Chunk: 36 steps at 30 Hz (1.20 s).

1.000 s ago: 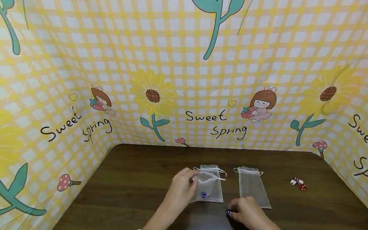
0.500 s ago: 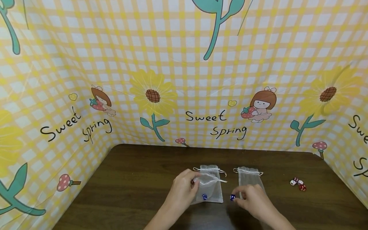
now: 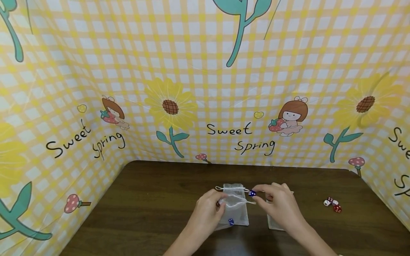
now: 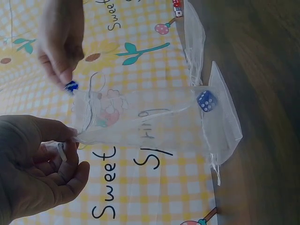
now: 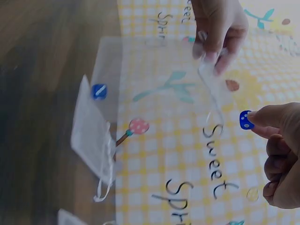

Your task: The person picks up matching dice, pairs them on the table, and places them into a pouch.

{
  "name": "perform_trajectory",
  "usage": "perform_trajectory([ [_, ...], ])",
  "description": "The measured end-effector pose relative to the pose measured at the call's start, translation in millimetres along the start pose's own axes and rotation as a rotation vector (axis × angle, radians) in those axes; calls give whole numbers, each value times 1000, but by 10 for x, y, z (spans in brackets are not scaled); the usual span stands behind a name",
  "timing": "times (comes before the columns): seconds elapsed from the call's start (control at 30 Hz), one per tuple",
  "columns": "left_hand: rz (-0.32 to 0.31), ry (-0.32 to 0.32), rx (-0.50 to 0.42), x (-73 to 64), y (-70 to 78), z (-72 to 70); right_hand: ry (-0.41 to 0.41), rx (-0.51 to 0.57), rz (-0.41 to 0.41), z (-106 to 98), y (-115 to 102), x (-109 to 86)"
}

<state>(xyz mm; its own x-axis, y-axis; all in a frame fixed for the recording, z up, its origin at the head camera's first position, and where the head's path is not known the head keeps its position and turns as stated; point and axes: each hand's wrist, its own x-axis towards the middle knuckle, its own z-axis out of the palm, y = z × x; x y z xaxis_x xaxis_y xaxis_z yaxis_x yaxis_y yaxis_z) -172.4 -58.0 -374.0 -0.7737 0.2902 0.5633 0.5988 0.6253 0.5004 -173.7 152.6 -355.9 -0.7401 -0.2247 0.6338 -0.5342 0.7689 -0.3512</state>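
My left hand [image 3: 206,211] pinches the mouth of a sheer white organza drawstring bag [image 4: 154,117], which hangs upright. A blue die [image 4: 206,101] with white pips rests at the bottom inside it. Between thumb and index finger, my right hand [image 3: 280,204] pinches a second blue die [image 5: 245,120], held just beside the bag's open mouth in both wrist views. A second organza bag [image 3: 242,217] lies flat on the table behind the held one. Farther right, a third bag [image 3: 274,224] is mostly hidden under the right hand.
Toward the right of the dark wooden table [image 3: 153,199] sits a small cluster of several dice, with a red die [image 3: 337,209] and a white die [image 3: 326,203] among them. A yellow checked cloth [image 3: 205,89] with printed flowers rises around the table's back and sides.
My right hand has lifted the blue die from the table and carried it up and away to the held bag's mouth. The left hand with its bag has shifted slightly right.
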Motion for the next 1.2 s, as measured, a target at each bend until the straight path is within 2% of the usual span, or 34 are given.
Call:
perform_trajectory([
  [0.13, 7, -2, 13, 3, 14, 3, 9, 21, -41, 16, -113, 51],
  [0.33, 10, -25, 21, 9, 31, 3, -33, 50, -82, 88, -194, 83],
  [0.57, 7, -51, 10, 19, 55, -4, -131, 42, -69, 147, -228, 82],
  [0.7, 7, -60, 10, 18, 63, -11, -159, 46, -61, 171, -237, 76],
  [1.0, 10, -54, 9, 8, 65, -15, -130, 44, -77, 205, -233, 64],
  [1.2, 7, -51, 16, 9, 65, -16, -131, 37, -59, 181, -223, 70],
])
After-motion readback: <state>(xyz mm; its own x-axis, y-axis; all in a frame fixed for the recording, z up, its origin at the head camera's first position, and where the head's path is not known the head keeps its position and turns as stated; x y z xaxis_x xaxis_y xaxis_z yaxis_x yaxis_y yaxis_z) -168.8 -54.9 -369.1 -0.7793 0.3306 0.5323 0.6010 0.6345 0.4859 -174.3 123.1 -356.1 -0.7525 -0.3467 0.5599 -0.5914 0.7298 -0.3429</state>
